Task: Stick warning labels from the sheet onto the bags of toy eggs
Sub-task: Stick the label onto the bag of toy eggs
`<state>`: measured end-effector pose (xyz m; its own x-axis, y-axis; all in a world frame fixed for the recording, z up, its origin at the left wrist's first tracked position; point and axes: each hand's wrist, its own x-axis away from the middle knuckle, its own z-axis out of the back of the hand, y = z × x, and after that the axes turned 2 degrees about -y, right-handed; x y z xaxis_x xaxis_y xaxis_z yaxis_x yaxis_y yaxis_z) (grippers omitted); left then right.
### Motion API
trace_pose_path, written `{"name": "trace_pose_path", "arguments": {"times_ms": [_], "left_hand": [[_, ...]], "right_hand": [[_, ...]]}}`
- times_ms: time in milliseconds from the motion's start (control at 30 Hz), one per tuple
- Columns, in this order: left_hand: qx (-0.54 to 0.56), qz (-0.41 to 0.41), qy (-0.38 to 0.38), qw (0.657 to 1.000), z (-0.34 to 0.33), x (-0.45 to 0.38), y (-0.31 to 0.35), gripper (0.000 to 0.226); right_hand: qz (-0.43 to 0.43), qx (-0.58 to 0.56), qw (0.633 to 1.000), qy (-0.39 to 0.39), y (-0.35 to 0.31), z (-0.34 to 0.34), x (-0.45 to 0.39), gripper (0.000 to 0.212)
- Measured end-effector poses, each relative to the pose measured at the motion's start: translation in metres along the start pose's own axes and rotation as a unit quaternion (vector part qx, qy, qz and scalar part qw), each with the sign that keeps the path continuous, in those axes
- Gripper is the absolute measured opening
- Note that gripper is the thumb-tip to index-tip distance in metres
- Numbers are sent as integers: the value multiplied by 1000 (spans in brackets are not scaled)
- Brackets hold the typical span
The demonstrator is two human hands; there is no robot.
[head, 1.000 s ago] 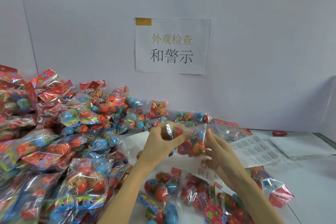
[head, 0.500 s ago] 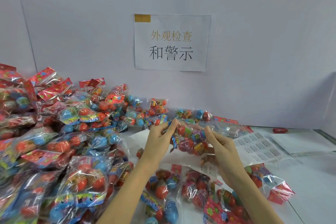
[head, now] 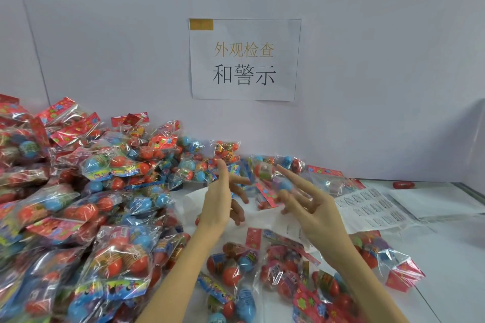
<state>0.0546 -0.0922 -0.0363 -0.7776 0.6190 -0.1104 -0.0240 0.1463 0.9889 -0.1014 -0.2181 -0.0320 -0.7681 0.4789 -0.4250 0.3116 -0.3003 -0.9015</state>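
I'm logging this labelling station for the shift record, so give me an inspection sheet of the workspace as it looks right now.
Surface: white table, mostly covered.
Job's things: label sheet lies flat at right; one bag of toy eggs between the hands, blurred.
Clutter: big pile of bags at left; smaller group of bags near the front; one loose red egg by the wall.
Hands: left hand open, fingers spread; right hand open, fingers touching the bag.
Cables: nothing seen.
Surroundings: white wall with a paper sign.
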Motion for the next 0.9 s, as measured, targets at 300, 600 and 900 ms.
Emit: {"name": "trace_pose_path", "arguments": {"times_ms": [300,600,900], "left_hand": [[36,31,-44,998,2,0,6,48],[4,8,-90,996,-3,4,6,18],[-47,-127,18,991,0,1,4,35]], "right_hand": [[5,7,1000,-3,3,1,-2,69],[-113,-163,978,61,4,5,-2,36],[-111,-143,975,127,-4,7,-1,31]]}}
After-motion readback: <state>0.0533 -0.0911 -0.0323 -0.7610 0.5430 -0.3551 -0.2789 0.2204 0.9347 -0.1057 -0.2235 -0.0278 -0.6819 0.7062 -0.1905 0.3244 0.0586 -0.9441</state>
